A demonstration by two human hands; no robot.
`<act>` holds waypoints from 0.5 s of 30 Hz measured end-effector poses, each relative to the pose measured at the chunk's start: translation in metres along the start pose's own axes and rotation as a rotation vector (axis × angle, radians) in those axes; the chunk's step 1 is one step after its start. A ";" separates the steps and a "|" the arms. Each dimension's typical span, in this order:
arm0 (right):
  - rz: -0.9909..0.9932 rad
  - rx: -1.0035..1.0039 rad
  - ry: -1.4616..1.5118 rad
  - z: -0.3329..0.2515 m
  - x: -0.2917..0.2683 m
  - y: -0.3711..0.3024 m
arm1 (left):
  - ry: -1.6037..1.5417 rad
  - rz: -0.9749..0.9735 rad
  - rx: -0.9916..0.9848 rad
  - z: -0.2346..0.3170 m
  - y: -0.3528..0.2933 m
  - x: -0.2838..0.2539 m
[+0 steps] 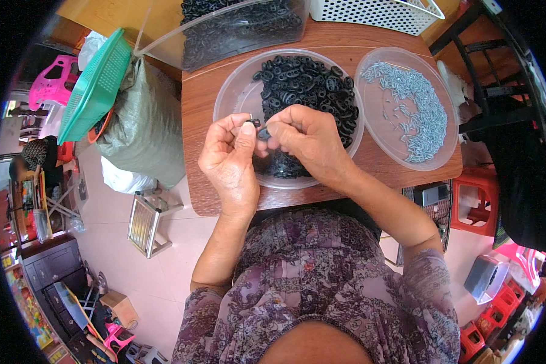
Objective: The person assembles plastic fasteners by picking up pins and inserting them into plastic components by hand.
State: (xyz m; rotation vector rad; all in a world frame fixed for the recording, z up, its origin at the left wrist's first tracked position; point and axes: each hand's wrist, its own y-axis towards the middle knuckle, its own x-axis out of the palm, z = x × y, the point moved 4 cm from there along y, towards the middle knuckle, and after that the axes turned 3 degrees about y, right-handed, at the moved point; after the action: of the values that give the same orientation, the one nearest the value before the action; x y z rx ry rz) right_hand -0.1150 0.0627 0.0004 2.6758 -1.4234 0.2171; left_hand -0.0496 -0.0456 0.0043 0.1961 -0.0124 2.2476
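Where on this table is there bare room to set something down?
Bare tabletop shows left of the bowl, and front right between bowl, tray and front edge. The bowl's middle and right are crowded with black parts; metal pieces crowd the tray's right side.

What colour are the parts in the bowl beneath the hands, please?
The parts are black, seen best in the head view.

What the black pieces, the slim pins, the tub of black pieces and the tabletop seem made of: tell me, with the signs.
Black pieces: probably plastic or rubber; solid black with soft highlights.
Slim pins: likely metal; bright, bluish-silver sheen.
Tub: apparently plastic, smooth and translucent; the brown beneath tints it.
Tabletop: wood or wood-look laminate, faintly glossy; reddish-brown grain shows.
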 end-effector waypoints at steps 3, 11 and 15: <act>0.013 -0.047 0.094 0.007 0.009 -0.007 | 0.025 0.013 0.078 0.001 -0.001 -0.002; 0.046 -0.027 0.148 0.002 0.009 -0.016 | 0.131 0.041 0.215 0.005 -0.009 -0.002; 0.101 0.026 0.213 0.003 0.012 -0.017 | 0.087 0.087 0.257 0.001 -0.014 0.001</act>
State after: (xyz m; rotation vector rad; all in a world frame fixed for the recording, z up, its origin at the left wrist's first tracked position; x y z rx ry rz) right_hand -0.0937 0.0616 -0.0006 2.5121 -1.4979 0.5161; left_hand -0.0394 -0.0357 0.0052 0.2390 0.3207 2.3386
